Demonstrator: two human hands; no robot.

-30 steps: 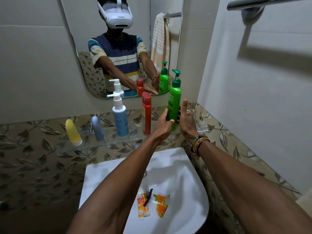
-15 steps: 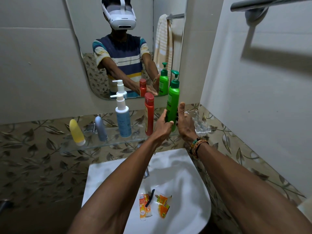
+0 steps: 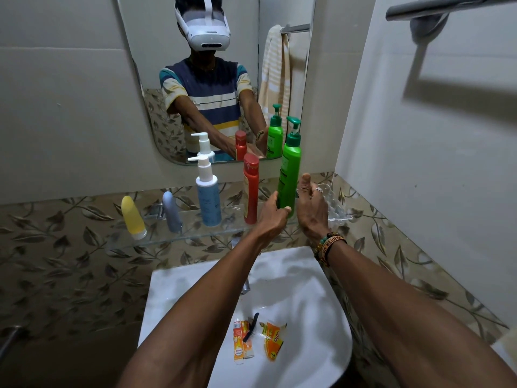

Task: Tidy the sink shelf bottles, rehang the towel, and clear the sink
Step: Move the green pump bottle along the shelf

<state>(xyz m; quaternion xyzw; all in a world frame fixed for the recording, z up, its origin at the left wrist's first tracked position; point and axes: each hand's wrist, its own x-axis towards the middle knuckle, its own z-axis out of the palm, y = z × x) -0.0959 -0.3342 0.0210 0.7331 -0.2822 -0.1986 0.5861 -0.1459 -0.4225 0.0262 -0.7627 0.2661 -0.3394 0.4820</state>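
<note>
The sink (image 3: 179, 287) is not yet cleared: torn orange sachets (image 3: 272, 341) and a small black item lie near its front edge. On the glass shelf (image 3: 156, 239), four bottles stand upright in a row. At the right end, the left hand (image 3: 272, 217) and right hand (image 3: 310, 208) both grasp the green pump bottle (image 3: 289, 177). The towel (image 3: 275, 77) shows only in the mirror, draped on a rail.

Green plastic pump bottle (image 3: 289, 175); red squeeze bottle (image 3: 250, 191); pale blue pump bottle, white head (image 3: 208, 201); yellow tube (image 3: 133, 217); grey-blue tube (image 3: 171, 211); cream-striped towel (image 3: 275, 68); leaf-patterned beige tiles (image 3: 56, 261); white sink (image 3: 321, 317)
</note>
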